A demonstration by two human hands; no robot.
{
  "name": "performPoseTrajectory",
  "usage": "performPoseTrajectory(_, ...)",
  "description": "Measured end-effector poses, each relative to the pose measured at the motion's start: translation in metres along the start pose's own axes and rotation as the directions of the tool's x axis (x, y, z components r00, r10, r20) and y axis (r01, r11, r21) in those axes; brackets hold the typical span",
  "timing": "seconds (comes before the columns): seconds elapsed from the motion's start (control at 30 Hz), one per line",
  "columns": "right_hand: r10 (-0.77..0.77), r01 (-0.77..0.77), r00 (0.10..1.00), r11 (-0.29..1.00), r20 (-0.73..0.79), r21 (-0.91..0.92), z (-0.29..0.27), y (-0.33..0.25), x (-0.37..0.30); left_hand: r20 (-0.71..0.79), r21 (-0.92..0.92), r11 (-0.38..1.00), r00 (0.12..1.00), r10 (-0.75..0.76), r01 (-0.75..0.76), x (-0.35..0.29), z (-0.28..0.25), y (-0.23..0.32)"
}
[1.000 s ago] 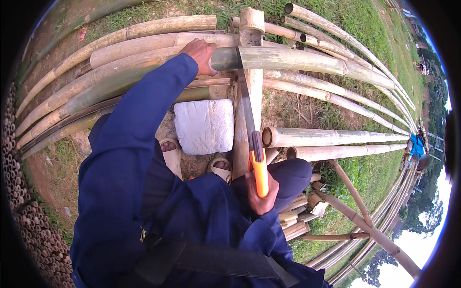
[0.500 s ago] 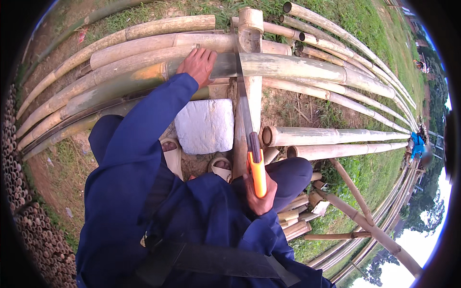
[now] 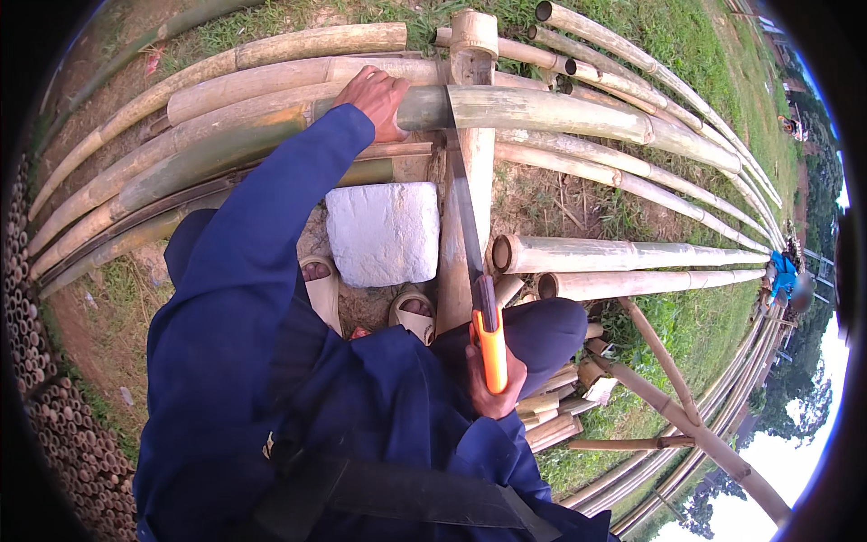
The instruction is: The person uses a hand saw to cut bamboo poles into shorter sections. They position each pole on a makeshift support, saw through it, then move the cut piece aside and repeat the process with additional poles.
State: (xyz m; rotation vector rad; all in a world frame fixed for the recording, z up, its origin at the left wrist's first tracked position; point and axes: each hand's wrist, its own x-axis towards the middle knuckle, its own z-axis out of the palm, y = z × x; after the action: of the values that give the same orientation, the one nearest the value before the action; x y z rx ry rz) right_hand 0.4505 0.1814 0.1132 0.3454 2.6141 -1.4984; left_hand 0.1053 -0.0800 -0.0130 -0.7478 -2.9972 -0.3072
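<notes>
Your left hand (image 3: pixel 379 95) lies spread on the bamboo pole (image 3: pixel 542 113), which rests across the upright post (image 3: pixel 474 54). Your right hand (image 3: pixel 495 379) grips the saw (image 3: pixel 479 298); the blade has entered, cut unfinished.

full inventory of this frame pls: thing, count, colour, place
saw: 1, orange handle, grey blade, blade tip on the pole being cut
cut pole: 1, green-tan bamboo, lying across the post
post: 1, tan bamboo, upright, centre top
other poles: many, tan, stacked left and fanned out right
block: 1, white, on the ground by the feet
offcuts: several, tan, by the right knee
pole ends: many, brown, stacked at left edge
grass: green, top and right
person: 1, blue top, far right
sandals: 2, beige, on the feet
left hand: on the cut pole
right hand: grips the saw handle
</notes>
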Motion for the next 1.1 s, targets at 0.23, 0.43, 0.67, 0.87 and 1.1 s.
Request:
performPoseTrajectory(0.23,-0.107,0.11,0.994,0.981,-0.031,0.157,0.055,0.033,0.137,0.044,-0.043,0.999,0.999,0.013,-0.011,0.012,-0.002,0.0)
performPoseTrajectory(0.43,-0.106,0.109,0.993,0.991,-0.042,0.077,0.026,0.017,0.041,0.062,-0.033,0.999,0.998,0.005,-0.003,0.006,-0.003,-0.008)
performPoseTrajectory(0.67,-0.21,0.219,0.975,0.962,-0.071,0.163,0.078,0.02,0.171,0.05,-0.075,0.997,0.999,0.012,-0.008,0.012,-0.008,-0.005)
performPoseTrajectory(0.87,0.003,0.007,0.998,0.987,-0.061,0.162,0.036,0.016,0.044,0.15,-0.077,0.997,0.989,-0.012,0.024,0.013,-0.013,-0.009)
performPoseTrajectory(1.1,-0.159,0.166,0.986,0.97,-0.049,0.177,0.074,0.014,0.165,0.065,-0.066,0.998,0.998,0.001,0.004,0.014,-0.008,0.0)
